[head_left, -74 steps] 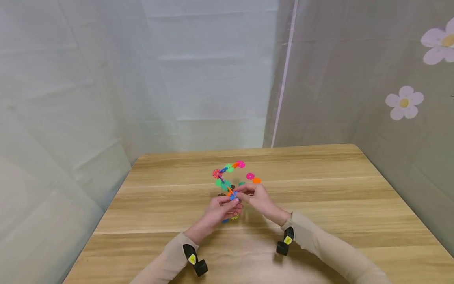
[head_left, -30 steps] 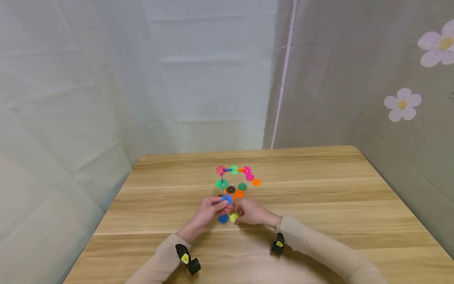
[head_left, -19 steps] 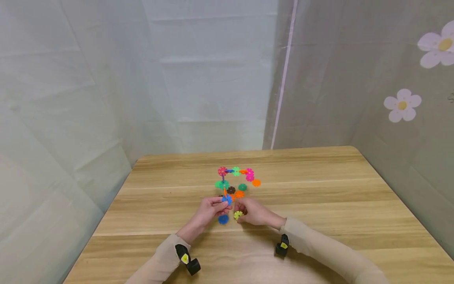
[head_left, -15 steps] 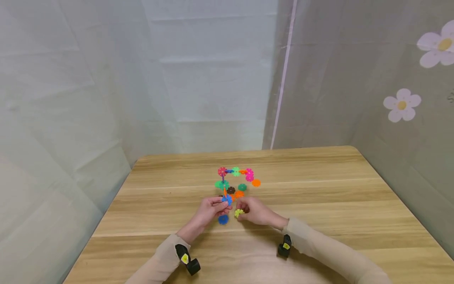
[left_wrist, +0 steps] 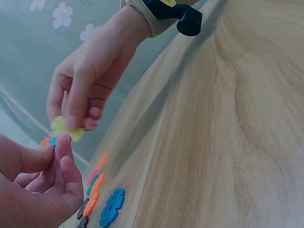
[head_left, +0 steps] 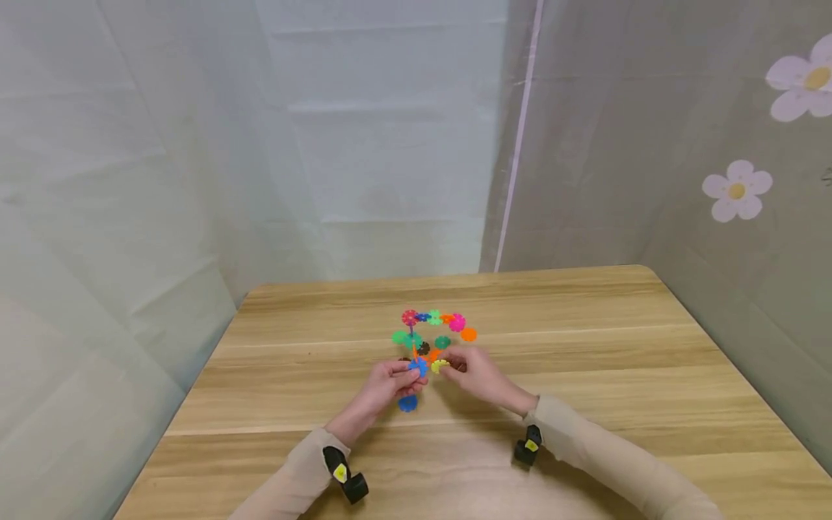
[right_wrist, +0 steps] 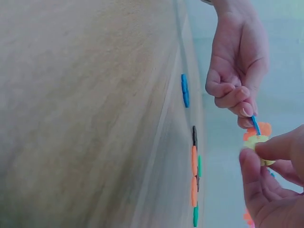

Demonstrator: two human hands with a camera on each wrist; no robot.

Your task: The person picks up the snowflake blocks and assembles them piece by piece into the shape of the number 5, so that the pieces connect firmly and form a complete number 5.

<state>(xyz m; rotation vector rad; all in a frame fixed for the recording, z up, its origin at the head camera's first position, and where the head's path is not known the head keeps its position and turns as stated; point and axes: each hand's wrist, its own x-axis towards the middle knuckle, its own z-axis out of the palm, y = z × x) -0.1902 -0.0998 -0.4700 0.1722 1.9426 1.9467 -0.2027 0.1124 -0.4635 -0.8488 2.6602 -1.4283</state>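
My left hand (head_left: 380, 390) pinches a blue notched plastic disc (head_left: 418, 367), the near end of a linked chain of colourful flower-shaped discs. From there the chain runs away past an orange and a teal disc (head_left: 412, 340) to a red disc (head_left: 409, 318), then turns right to a pink one (head_left: 458, 322). Between thumb and fingers of my right hand (head_left: 481, 375) is a yellow notched disc (head_left: 439, 366), just right of the blue one. In the right wrist view the yellow disc (right_wrist: 256, 140) overlaps the blue disc's edge; whether they touch I cannot tell.
Loose discs lie on the wooden table (head_left: 585, 347): a blue one (head_left: 407, 403) below my left hand, an orange one (head_left: 469, 334) at right, a dark green one (head_left: 443, 342) and several others behind the hands. Pale curtains stand beyond the table's far edge.
My right hand left the blue disc, took the yellow disc from the table and raised it beside the blue one. My left hand keeps its hold; the chain's far end has swung right.
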